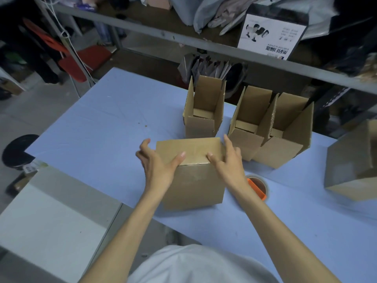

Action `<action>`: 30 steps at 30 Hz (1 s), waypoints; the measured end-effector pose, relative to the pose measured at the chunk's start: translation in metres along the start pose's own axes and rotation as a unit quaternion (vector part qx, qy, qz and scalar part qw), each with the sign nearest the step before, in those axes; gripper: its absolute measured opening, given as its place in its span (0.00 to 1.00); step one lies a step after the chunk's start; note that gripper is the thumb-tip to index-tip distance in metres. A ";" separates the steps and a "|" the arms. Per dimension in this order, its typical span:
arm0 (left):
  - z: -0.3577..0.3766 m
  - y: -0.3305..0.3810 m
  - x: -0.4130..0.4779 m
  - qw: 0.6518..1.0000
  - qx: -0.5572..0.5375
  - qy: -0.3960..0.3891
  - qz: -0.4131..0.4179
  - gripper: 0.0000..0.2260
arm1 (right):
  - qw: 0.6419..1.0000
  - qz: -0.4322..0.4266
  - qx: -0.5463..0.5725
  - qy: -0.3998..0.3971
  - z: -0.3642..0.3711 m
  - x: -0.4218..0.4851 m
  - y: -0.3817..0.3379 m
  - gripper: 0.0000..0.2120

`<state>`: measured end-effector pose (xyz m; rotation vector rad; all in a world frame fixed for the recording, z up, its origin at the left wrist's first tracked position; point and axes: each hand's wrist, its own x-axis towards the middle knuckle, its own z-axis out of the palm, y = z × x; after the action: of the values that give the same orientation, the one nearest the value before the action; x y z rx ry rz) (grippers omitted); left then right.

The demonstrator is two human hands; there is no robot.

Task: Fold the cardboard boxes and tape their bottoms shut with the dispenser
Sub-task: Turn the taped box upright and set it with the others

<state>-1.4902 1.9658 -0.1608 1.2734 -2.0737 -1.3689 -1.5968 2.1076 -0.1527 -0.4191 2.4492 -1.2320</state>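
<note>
Step in hand: closing the bottom flaps, pre-tape. The box (193, 180) sat at frame centre on the blue surface (102, 129), bottom side up, flaps folded flat on top.

- Left hand (157, 166) gripped the box's upper left corner: thumb on the top flap, fingers (144, 146) spread and lightly curled over the left side.
- Right hand (228, 162) gripped the upper right corner: thumb on the top flap, the other fingers reaching along the right edge.
- The two thumb tips were near each other by the seam and looked to be holding the flaps down.
- I couldn't tell whether any tape was on the seam. I saw none.

The dispenser (257, 187), an orange body with a tape roll, lay on the surface just right of the box, partly hidden by the right forearm. Neither hand touched it.

Three open boxes (247, 144) stood mouth-up behind, right of centre. One more carton (350, 160) sat at the right edge of the frame.

My read on the next move:
- The left hand holds the flaps shut alone.
- The right hand lets go and picks up the dispenser.
- Tape then goes along the centre seam.

The risk is the flaps springing up once one thumb lifts.
</note>
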 end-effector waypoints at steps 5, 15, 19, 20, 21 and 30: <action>0.008 0.005 -0.003 0.966 0.109 0.041 0.231 0.05 | 0.933 -0.346 -0.094 0.028 0.009 -0.008 -0.001 0.10; -0.006 -0.004 0.015 0.943 0.135 -0.022 0.303 0.05 | 0.933 -0.352 -0.078 -0.025 0.016 0.020 -0.002 0.08; -0.007 -0.016 0.017 0.928 0.190 -0.072 0.312 0.25 | 0.900 -0.399 -0.174 -0.018 0.011 0.023 0.007 0.22; -0.007 -0.020 0.016 0.921 0.208 -0.076 0.320 0.30 | 0.877 -0.427 -0.221 -0.023 0.012 0.022 0.010 0.27; -0.008 -0.024 0.016 0.916 0.219 -0.078 0.326 0.33 | 0.854 -0.444 -0.270 -0.035 0.012 0.021 0.014 0.34; 0.001 -0.013 0.014 0.943 0.129 -0.031 0.306 0.17 | 0.905 -0.396 -0.150 0.038 0.022 0.029 0.009 0.15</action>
<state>-1.4919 1.9534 -0.1753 0.5681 -2.4607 -0.8842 -1.6137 2.0856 -0.1778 -1.6010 2.6156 -1.1233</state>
